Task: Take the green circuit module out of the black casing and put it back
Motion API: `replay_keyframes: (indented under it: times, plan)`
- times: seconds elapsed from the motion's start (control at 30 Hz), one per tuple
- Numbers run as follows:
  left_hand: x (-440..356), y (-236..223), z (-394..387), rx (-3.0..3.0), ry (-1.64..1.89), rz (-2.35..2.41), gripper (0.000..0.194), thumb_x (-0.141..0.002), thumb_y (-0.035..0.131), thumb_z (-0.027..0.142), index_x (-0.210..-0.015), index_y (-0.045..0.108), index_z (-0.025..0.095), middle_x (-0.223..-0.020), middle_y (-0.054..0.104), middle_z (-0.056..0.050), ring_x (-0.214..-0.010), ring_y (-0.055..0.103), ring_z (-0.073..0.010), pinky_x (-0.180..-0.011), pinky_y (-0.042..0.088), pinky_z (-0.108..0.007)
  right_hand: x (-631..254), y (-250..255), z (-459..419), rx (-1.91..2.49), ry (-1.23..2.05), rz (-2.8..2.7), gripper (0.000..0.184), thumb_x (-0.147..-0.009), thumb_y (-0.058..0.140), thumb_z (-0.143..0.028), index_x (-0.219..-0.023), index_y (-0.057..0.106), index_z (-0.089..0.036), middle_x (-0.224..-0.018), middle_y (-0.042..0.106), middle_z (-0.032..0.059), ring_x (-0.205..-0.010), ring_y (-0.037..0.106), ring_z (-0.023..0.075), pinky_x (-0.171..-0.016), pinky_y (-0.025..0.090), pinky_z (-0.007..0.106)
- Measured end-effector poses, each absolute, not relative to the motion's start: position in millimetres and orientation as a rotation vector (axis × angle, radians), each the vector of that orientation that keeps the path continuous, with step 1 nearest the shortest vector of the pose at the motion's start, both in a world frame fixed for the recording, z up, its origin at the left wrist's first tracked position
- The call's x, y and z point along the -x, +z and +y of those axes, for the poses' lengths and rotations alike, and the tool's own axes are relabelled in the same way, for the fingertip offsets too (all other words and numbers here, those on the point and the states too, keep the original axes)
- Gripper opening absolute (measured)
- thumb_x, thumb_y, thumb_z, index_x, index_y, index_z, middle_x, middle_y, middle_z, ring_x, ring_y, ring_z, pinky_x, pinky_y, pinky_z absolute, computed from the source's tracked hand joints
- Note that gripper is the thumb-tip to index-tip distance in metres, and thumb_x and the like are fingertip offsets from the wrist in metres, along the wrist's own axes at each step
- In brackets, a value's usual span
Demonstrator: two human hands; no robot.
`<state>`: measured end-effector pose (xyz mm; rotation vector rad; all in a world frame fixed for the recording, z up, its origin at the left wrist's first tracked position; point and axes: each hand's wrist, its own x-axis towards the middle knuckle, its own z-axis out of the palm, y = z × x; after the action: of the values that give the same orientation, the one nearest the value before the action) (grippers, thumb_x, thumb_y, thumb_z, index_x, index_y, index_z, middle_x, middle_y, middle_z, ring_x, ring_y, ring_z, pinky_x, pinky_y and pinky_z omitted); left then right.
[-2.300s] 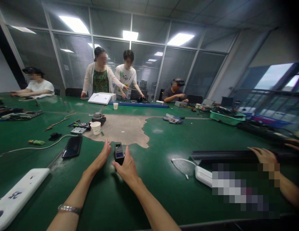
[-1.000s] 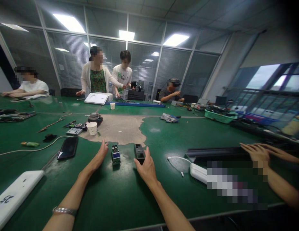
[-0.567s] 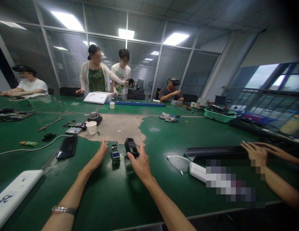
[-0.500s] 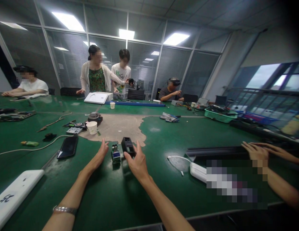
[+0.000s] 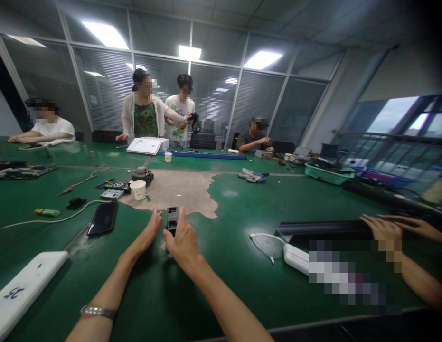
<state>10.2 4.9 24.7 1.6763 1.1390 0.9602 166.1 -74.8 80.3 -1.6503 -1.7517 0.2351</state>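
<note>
My right hand (image 5: 184, 240) grips a small black plastic housing (image 5: 173, 217) with cut-outs in its top. The housing sits at the spot of the small circuit board module, which is hidden now; I cannot tell whether it is around it or just above it. My left hand (image 5: 152, 231) is beside the housing on its left, fingers stretched out, holding nothing. A gap shows between my left fingertips and the housing. Both forearms reach over the green table (image 5: 221, 256).
Left are a phone (image 5: 103, 218), a white power bank-like case (image 5: 30, 289) and a paper cup (image 5: 138, 190) by electronic parts. To the right, a co-worker's hands (image 5: 388, 230) rest at a long black bar (image 5: 324, 229) near a white charger (image 5: 295, 259). Several people are across the table.
My right hand has moved left with the black housing, bringing it over the place of the circuit board module, which has gone from sight. My left hand has stayed nearly still.
</note>
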Motion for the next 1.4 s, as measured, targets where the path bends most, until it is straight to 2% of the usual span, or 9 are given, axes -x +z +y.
replay_keyframes:
  times: [0.3,0.57,0.7,0.83,1.0,1.23,1.4]
  plan:
    - [-6.7,16.4,10.8,-1.690,0.943,1.153,0.096,-0.098,0.026,0.074,-0.162,-0.011,0.014,-0.169,0.019,-0.017,-0.156,0.017,-0.0321,-0.127,0.008,-0.046,-167.7,56.0,-75.4,1.724,0.255,-1.816,0.088,-0.085,0.068,-0.028,-0.158,0.024,-0.005,-0.115,0.071,0.0232,-0.104,0.070,0.0350,-0.088,0.054,0.042]
    - [-7.8,21.0,7.2,-1.695,0.934,1.180,0.096,-0.097,0.025,0.076,-0.162,-0.011,0.014,-0.169,0.019,-0.017,-0.156,0.018,-0.0321,-0.127,0.008,-0.046,-179.6,37.9,-71.7,1.561,0.400,-1.683,0.094,-0.082,0.071,-0.036,-0.157,0.025,-0.003,-0.130,0.064,0.0253,-0.121,0.063,0.0370,-0.099,0.051,0.046]
    - [-10.7,27.6,3.1,-1.697,0.921,1.184,0.096,-0.095,0.024,0.078,-0.163,-0.002,0.015,-0.170,0.015,-0.014,-0.157,0.013,-0.0308,-0.128,0.009,-0.044,-176.6,30.9,-72.3,1.504,0.451,-1.652,0.094,-0.083,0.070,-0.035,-0.158,0.024,-0.003,-0.130,0.064,0.0235,-0.122,0.063,0.0356,-0.101,0.051,0.046]
    - [-11.3,28.4,3.2,-1.701,0.926,1.191,0.099,-0.095,0.024,0.078,-0.162,-0.006,0.013,-0.169,0.019,-0.016,-0.156,0.016,-0.0307,-0.128,0.010,-0.045,-172.0,25.1,-73.9,1.531,0.388,-1.640,0.086,-0.085,0.065,-0.029,-0.157,0.026,0.000,-0.135,0.061,0.0262,-0.126,0.060,0.0359,-0.103,0.050,0.045]
    - [-9.0,24.8,4.8,-1.715,0.926,1.182,0.096,-0.096,0.023,0.077,-0.162,-0.011,0.015,-0.169,0.021,-0.014,-0.156,0.018,-0.0301,-0.127,0.011,-0.045,-172.7,34.9,-73.1,1.460,0.453,-1.551,0.083,-0.085,0.065,-0.027,-0.156,0.029,-0.005,-0.129,0.066,0.0220,-0.118,0.066,0.0337,-0.099,0.052,0.045]
    - [-8.7,25.9,4.1,-1.695,0.916,1.186,0.095,-0.096,0.024,0.077,-0.162,-0.010,0.017,-0.169,0.021,-0.014,-0.156,0.017,-0.0303,-0.127,0.009,-0.048,-196.6,63.0,-65.2,1.273,0.520,-1.350,0.085,-0.088,0.064,-0.035,-0.158,0.024,-0.008,-0.120,0.073,0.0139,-0.113,0.069,0.0268,-0.099,0.054,0.039]
    - [-9.2,23.5,6.3,-1.702,0.912,1.195,0.097,-0.095,0.022,0.078,-0.162,-0.012,0.017,-0.168,0.022,-0.015,-0.156,0.019,-0.0314,-0.127,0.010,-0.049,-237.7,71.1,-70.0,1.340,0.379,-1.351,0.085,-0.088,0.064,-0.036,-0.158,0.024,-0.009,-0.128,0.069,0.0169,-0.121,0.066,0.0279,-0.105,0.050,0.041]
